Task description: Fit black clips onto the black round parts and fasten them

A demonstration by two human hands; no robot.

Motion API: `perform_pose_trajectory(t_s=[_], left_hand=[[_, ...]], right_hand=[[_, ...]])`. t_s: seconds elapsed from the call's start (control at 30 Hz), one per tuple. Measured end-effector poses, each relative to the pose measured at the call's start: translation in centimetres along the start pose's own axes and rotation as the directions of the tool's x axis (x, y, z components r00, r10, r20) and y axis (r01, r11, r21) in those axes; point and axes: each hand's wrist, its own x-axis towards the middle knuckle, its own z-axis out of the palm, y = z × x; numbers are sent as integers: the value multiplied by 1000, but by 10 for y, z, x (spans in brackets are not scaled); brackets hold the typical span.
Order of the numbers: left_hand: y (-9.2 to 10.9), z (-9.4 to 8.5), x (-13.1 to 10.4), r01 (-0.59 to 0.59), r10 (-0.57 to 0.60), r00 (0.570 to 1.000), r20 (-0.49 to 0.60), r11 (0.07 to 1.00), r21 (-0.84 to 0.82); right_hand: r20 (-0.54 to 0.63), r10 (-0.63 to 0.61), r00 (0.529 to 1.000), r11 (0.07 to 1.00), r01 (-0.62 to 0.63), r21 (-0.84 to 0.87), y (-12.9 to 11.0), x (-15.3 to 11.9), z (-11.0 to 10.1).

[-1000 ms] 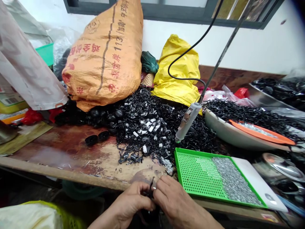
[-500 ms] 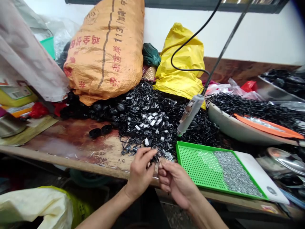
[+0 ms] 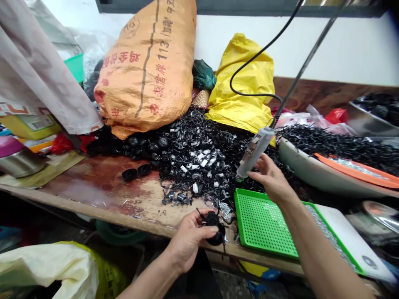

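Observation:
My left hand (image 3: 191, 236) pinches a black plastic part (image 3: 215, 228) with thin prongs at the table's front edge. Further right, my right hand (image 3: 272, 176) is at the lower body of a hanging grey electric screwdriver (image 3: 255, 151), thumb at its front and fingers partly hidden behind it. Below the right forearm lies a green perforated tray (image 3: 268, 224) with small metal screws (image 3: 327, 232) at its right side. Behind my left hand spreads a pile of small black parts (image 3: 193, 141) with white pieces among them. A few loose screws (image 3: 226, 211) lie close to the held part.
A large orange sack (image 3: 149, 74) and a yellow bag (image 3: 243, 83) stand at the back. On the right, a wide bowl (image 3: 299, 166) of thin black parts holds an orange dish (image 3: 358, 170). A metal cup (image 3: 21, 160) stands far left. The screwdriver's cable (image 3: 232, 79) loops overhead.
Both hands were together at the pile's front edge. My right hand has moved up and right to the screwdriver. The left hand has turned, showing the black part. The view has shifted slightly.

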Motion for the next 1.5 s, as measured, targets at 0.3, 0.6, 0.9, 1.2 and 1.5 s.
perform_pose_trajectory(t_s=[0.3, 0.6, 0.9, 1.2, 1.5], left_hand=[[-13, 32, 3, 182, -196, 970, 144, 978, 106], [-34, 59, 0, 373, -358, 901, 243, 928, -16], [-45, 62, -1, 474, -468, 835, 289, 879, 52], [-56, 57, -1, 483, -482, 830, 280, 873, 72], [-44, 59, -6, 427, -418, 884, 210, 904, 3]], right_hand=[[-151, -195, 969, 977, 179, -113, -22, -7, -13], [-239, -28, 971, 1000, 30, 3, -14, -70, -69], [-379, -126, 917, 986, 157, 52, 4, -83, -75], [-413, -112, 904, 993, 119, -10, 17, -83, -75], [-455, -131, 881, 986, 162, 30, 14, -88, -74]])
